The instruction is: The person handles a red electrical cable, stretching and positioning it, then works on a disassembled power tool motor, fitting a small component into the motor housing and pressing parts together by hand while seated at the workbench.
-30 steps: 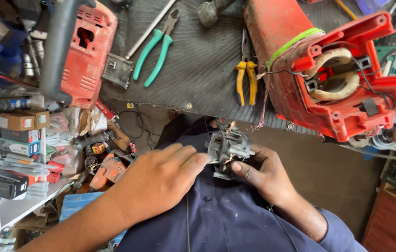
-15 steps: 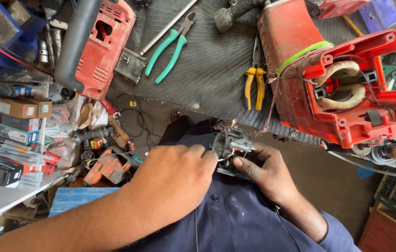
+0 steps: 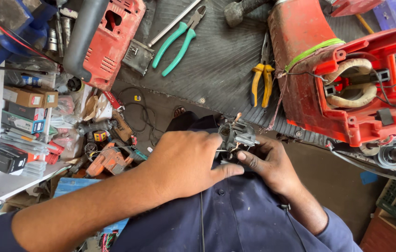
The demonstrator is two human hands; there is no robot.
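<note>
- Small grey-and-black switch-like part with thin wires (image 3: 236, 138): held in front of the person's chest, just below the near edge of the bench mat, between both hands.
- Left hand (image 3: 186, 161): laid over the part's left side, fingers curled onto it, thumb stretched under it towards the other hand.
- Right hand (image 3: 269, 161): closed on the part from the right, fingers wrapped about its underside; the two hands touch at the part.
- Dark blue buttoned work shirt (image 3: 235, 219): directly under both hands.
- Black ribbed rubber mat (image 3: 216, 60): covers the bench beyond the hands.
- Yellow-handled cutting pliers (image 3: 262, 77): flat on the mat, just above the part.
- Teal-handled long-nose pliers (image 3: 179, 39): on the mat, further left, handles spread.
- Large red plastic tool housing with exposed copper windings (image 3: 347, 88): right of the yellow pliers, open end towards the camera.
- Red plastic handle shell with black grip (image 3: 107, 39): at the mat's left edge.
- Orange cordless drill (image 3: 107, 161): on the floor clutter left of the left hand.
- White shelf of small cardboard boxes (image 3: 2, 179): far left.
</note>
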